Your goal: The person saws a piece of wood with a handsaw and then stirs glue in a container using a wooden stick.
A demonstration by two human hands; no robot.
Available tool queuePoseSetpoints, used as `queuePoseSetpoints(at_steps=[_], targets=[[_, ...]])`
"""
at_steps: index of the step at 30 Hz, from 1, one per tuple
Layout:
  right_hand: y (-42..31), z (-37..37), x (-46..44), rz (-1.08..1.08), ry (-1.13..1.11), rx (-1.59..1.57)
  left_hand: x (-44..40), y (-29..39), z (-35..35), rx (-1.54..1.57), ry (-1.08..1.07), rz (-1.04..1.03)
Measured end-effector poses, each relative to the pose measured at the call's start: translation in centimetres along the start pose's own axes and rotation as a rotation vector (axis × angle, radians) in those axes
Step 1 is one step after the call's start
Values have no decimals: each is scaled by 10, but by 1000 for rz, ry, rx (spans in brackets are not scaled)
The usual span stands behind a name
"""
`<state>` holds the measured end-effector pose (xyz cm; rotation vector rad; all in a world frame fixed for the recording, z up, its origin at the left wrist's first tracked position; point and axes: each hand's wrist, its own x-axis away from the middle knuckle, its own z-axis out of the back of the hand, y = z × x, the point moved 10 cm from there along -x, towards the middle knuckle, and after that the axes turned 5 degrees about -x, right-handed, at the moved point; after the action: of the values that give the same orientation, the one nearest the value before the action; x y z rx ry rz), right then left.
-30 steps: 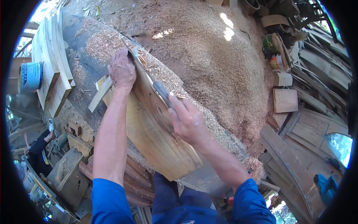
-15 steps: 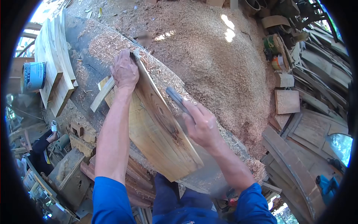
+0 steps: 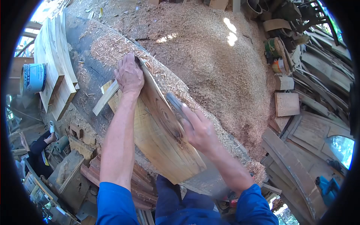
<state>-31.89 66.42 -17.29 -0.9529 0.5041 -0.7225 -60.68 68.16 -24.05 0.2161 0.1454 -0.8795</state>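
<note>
A curved wooden board point(image 3: 165, 112) with a dark knotty grain stands on edge across the workbench, with a paler yellow wooden face point(image 3: 150, 140) beside it. My left hand point(image 3: 129, 74) is closed over the board's far end. In my right hand point(image 3: 201, 131) is a narrow grey bar-shaped tool point(image 3: 174, 102), held just right of the board's upper edge, its forefinger lying along it. Part of the tool is hidden by the fingers. A short wood strip point(image 3: 105, 98) lies left of the board, under my left forearm.
Shavings cover the bench point(image 3: 84, 45) and the ground beyond. Curved planks point(image 3: 56, 71) and a blue-labelled can point(image 3: 34, 78) stand at the left. Scrap wood point(image 3: 322, 71) is piled at the right, with a curved beam point(image 3: 292, 168) nearer. Another person's arm and leg point(image 3: 41, 148) show at the lower left.
My right hand and the tool have moved right, off the board's edge, since the earliest frame. My left hand still holds the far end, slightly lower and further right in view.
</note>
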Motion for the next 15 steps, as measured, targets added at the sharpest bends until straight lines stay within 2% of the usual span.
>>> queuePoseSetpoints(at_steps=[7,12,14,15], targets=[[-2,-9,-21,17,-7,28,-3,-1,1,20,-2,18],[6,20,20,-76,-59,78,-3,-2,-5,27,-31,82],[8,22,47,-110,-107,97,1,-6,-2,59,155,-3],[9,32,58,-45,3,114,-1,-8,3,93,115,37]])
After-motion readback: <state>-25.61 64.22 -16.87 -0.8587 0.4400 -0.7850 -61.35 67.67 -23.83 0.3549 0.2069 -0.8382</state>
